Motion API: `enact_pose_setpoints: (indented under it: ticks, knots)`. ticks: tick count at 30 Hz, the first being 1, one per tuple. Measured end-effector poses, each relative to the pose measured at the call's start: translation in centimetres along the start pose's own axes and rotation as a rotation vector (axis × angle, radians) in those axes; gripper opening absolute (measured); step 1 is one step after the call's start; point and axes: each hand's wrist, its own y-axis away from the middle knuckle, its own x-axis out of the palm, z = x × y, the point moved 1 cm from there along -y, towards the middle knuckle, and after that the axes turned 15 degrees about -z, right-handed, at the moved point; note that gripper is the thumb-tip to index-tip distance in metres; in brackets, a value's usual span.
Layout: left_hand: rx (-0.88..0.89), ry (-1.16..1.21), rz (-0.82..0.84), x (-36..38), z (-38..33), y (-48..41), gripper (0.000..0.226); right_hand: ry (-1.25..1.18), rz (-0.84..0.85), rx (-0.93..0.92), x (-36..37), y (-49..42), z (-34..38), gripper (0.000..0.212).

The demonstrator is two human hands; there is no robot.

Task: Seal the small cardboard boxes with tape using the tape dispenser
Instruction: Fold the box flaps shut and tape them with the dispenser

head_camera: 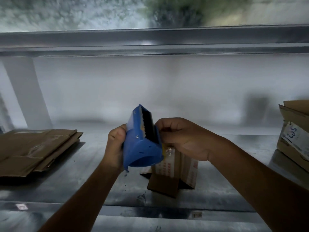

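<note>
On the metal table [80,185], close to its front edge, stands the small cardboard box [168,183] with printed tape already on its top. Just above it the left hand [115,148] grips the blue tape dispenser [142,148], with the toothed blade turned up. The right hand [182,139] curls its fingers at the dispenser's right edge - if it pinches the tape, I cannot tell. Farther left lie flattened cartons [33,148], far right a labelled box [294,131].

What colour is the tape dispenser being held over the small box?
Blue, with a dark serrated blade: the tape dispenser shows clearly in the head view.
</note>
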Motion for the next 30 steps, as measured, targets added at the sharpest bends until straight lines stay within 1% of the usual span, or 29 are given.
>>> enact_pose_setpoints:
  ticks: [2,4,9,13,15,18,20,21,22,24,27,30]
  knots:
    - [0.097,-0.088,0.016,0.6,-0.6,0.1,0.059,-0.035,0.032,0.042,0.0,-0.2,0.3,0.023]
    - [0.169,-0.127,0.015,0.8,-1.2,0.3,0.055,-0.035,0.059,0.065,-0.1,-0.3,0.6,0.020]
    - [0.188,-0.171,0.003,0.5,-2.2,0.2,0.056,-0.033,0.098,0.096,-0.4,-0.3,1.2,0.019]
    - [0.250,-0.226,-0.042,-1.0,-3.0,-0.4,0.039,-0.044,0.037,0.173,-0.9,-0.6,1.6,0.022]
    - [0.281,-0.282,0.004,-1.6,-3.3,-0.8,0.029,0.023,0.028,0.201,-1.0,-0.5,1.5,0.017]
    - [0.302,-0.334,0.085,-1.9,-3.5,-1.2,0.028,0.046,-0.029,0.255,-0.8,-0.3,1.3,0.020]
    - [0.305,-0.352,0.105,-1.7,-3.9,-1.2,0.023,0.036,-0.052,0.266,-0.7,-0.2,1.3,0.014]
    - [0.305,-0.355,0.109,-1.7,-3.9,-1.2,0.028,0.031,-0.041,0.266,-0.6,-0.1,1.3,0.010]
    - [0.294,-0.356,0.110,-1.7,-4.0,-1.2,0.037,0.031,-0.018,0.253,-0.6,0.0,1.3,0.010]
    - [0.289,-0.342,0.113,-1.8,-4.4,-1.3,0.042,0.041,-0.002,0.205,-0.6,0.2,1.5,0.015]
    - [0.290,-0.339,0.109,-2.0,-5.2,-1.5,0.047,-0.008,-0.053,0.183,-0.4,0.5,1.7,0.012]
    - [0.299,-0.378,0.114,-2.0,-6.0,-1.6,0.046,-0.059,-0.138,0.224,0.1,0.8,1.8,0.009]
